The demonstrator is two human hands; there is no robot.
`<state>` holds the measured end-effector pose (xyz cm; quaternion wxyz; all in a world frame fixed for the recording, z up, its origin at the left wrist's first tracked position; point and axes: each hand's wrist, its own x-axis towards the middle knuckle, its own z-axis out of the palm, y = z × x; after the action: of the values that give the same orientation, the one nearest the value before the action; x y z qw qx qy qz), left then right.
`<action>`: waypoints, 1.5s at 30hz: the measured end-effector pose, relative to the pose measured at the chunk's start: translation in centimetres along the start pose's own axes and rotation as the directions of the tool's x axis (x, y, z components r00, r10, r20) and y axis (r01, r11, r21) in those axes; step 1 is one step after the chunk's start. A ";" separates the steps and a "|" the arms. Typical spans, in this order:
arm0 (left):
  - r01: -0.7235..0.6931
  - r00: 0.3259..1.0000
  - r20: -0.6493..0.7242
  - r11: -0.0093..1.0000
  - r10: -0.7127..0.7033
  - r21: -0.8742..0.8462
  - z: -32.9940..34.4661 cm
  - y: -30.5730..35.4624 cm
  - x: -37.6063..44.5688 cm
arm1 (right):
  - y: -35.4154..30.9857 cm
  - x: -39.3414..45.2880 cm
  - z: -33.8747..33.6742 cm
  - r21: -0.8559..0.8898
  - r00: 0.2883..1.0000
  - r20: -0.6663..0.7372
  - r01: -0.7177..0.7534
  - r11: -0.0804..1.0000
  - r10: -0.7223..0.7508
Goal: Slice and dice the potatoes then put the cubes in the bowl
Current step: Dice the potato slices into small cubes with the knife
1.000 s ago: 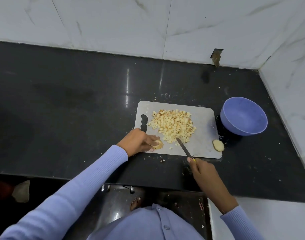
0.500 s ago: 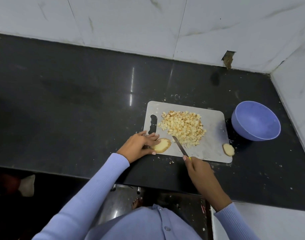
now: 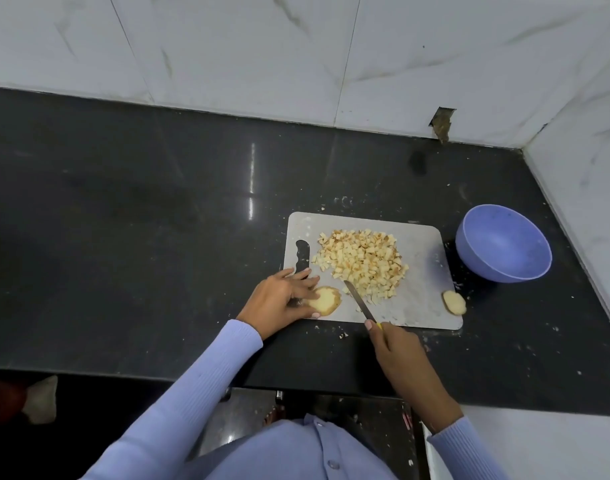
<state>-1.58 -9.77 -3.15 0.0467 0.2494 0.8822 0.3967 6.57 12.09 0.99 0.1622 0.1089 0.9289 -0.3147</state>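
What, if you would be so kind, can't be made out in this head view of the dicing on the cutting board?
- Knife handle: mostly hidden inside the right hand; only a yellow tip shows.
- Potato slice: its left part lies under the left hand's fingers.
- Cube pile: lower cubes are buried, so no count.
- Bowl: its base is hidden by its own wall.
- Dark floor at lower left: too dim to identify the objects there.

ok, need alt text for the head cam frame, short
A person's left hand steadies a potato slice on a grey cutting board while the right hand holds a knife beside a pile of potato cubes. An empty blue bowl sits to the board's right on a black counter.
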 end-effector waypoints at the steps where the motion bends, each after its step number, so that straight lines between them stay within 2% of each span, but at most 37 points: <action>1: 0.015 1.000 -0.018 1.000 -0.015 0.000 0.2 0.5 0.0 | 0.0 0.0 0.1 0.000 1.000 0.004 -0.006 1.000 0.006; 5: 0.000 0.995 -0.096 0.997 0.007 0.076 1.9 1.8 -0.2 | -0.5 -0.1 0.7 -0.015 1.000 0.014 -0.012 1.000 0.012; 8: 0.052 0.992 -0.124 0.991 -0.037 0.119 3.2 2.1 -0.5 | -1.4 -0.1 1.2 -0.040 1.000 0.017 0.013 0.999 -0.013; 15: 0.030 0.966 -0.259 0.984 0.017 0.176 4.4 2.7 -0.7 | -2.1 0.8 2.2 -0.119 1.000 0.023 0.019 0.993 -0.016; 26: 0.068 0.956 -0.293 0.973 0.000 0.222 4.4 3.5 -0.7 | -0.8 -3.2 2.8 -0.192 0.996 -0.022 -0.088 0.977 0.085; 33: 0.108 0.958 -0.277 0.984 -0.066 0.139 4.4 3.2 -1.3 | -1.3 -1.1 2.0 -0.209 0.996 -0.080 -0.054 0.976 0.039; 39: 0.108 0.957 -0.285 0.980 -0.057 0.168 4.5 2.8 -1.4 | -2.6 -0.4 2.5 -0.145 0.999 -0.031 0.034 0.989 -0.039; 45: 0.086 0.956 -0.291 0.980 -0.031 0.179 4.5 3.0 -1.4 | -3.5 0.7 2.9 -0.161 1.000 -0.018 0.000 0.987 -0.003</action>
<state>2.07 -5.70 -4.17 -0.0939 0.1662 0.9205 0.3410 5.58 7.65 0.47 0.1617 0.0977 0.9527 -0.2379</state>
